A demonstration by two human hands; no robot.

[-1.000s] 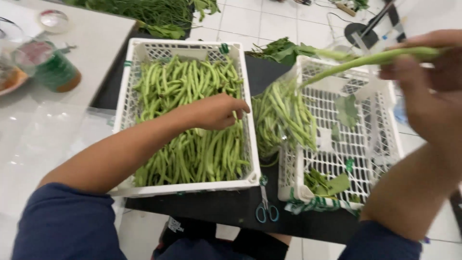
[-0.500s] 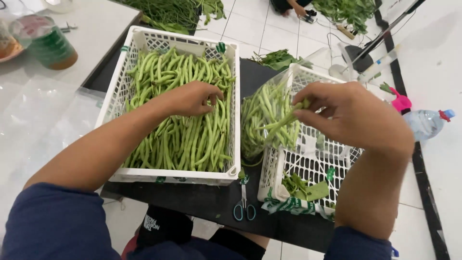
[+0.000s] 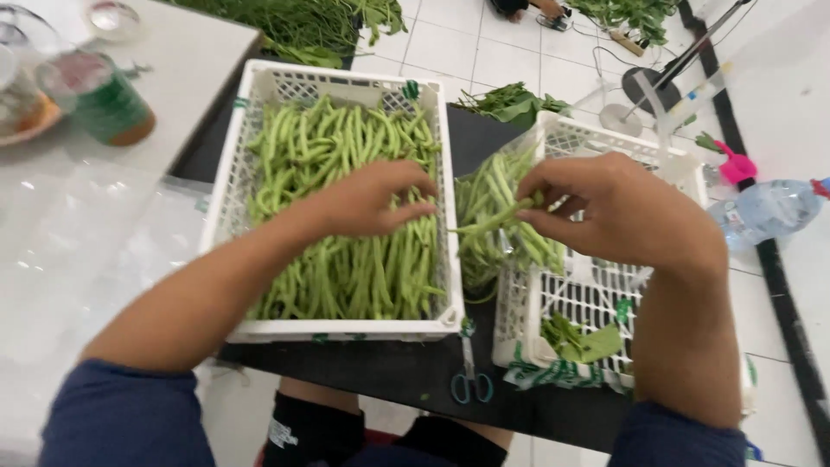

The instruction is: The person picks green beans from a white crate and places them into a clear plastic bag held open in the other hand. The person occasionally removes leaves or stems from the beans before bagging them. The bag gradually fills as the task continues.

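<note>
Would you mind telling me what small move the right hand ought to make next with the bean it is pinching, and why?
Probably lower the right hand and let its green bean drop into the clear bag of beans hanging at the right crate. The bean is pinched right over that bag, while the left hand already rests on the heap in the left crate, ready to pick another.

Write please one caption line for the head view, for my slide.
Left hand rests on green beans in a white crate; right hand pinches one bean.
</note>
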